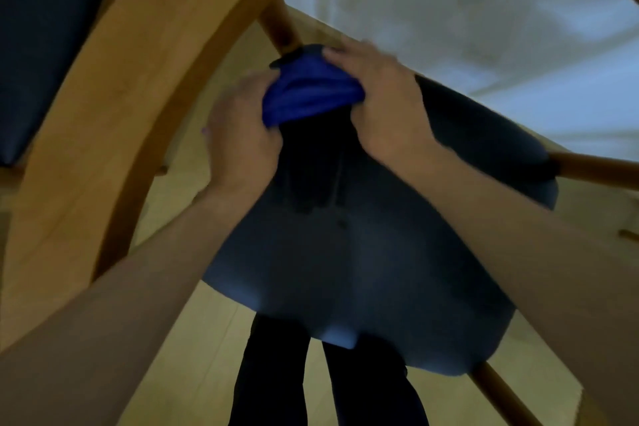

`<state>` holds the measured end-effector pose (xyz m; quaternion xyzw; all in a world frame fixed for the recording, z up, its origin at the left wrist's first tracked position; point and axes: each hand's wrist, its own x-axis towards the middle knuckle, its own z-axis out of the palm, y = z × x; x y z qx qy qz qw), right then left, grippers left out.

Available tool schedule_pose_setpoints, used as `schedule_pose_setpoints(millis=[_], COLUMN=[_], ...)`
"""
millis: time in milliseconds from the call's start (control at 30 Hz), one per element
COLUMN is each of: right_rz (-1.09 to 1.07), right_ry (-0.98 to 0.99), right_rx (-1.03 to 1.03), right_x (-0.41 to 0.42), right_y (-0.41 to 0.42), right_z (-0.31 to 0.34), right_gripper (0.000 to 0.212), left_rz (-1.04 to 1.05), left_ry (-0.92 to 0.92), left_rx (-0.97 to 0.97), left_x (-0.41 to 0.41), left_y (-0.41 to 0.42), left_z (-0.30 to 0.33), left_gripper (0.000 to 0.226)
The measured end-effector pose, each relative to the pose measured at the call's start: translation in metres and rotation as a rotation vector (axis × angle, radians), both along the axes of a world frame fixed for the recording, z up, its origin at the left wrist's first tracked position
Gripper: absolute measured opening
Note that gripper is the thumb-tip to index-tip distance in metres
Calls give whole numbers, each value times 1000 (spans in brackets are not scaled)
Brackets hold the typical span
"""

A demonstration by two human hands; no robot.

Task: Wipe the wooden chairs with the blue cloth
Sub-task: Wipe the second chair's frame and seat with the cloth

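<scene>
cloth: your blue cloth sits bunched at the seat's far edge, right by the wooden spindle.
grip: L hand & R hand both curled on the cloth, fingers pinching folds.
handling: soft, light, floppy, prob. slips off round wood; wrap it round the spindle, hold w/ a full palm.
frame: curved chair rail is just left of the seat.

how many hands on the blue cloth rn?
2. The left hand grips the left side of the blue cloth; the right hand grips its right side, above the dark chair seat.
</scene>
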<state>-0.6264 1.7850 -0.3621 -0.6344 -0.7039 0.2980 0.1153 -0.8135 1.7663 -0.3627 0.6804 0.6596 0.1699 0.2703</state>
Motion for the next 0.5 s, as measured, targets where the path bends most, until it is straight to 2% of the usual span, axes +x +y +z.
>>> schedule_pose_setpoints(millis=[67,167,267,367,433,500], right_rz=[-32,-26,13,95,162,173], right_ry=[-55,-241,-184,-180,-174,-128], right_rx=[-65,-54,30,-50,-113,-103], right_x=[-11,-28,-29,-26,-24,-20], right_y=[27,4,-78,-147,-160,-148], right_z=[-16,-38,-36,-22,-12,-7], right_gripper=[70,64,58,59,59,61], left_rz=[3,-82,-166,-244,-264,-251], left_ry=[92,263,267,284,236,200], left_rx=[26,-11,-70,-207,-276,-255], left_x=[5,6,-8,-19,-23,-24], left_y=[18,-3,-60,-121,-142,-138], left_z=[-19,-35,-27,-12,-6,-1], left_gripper=[41,65,65,73,75,70])
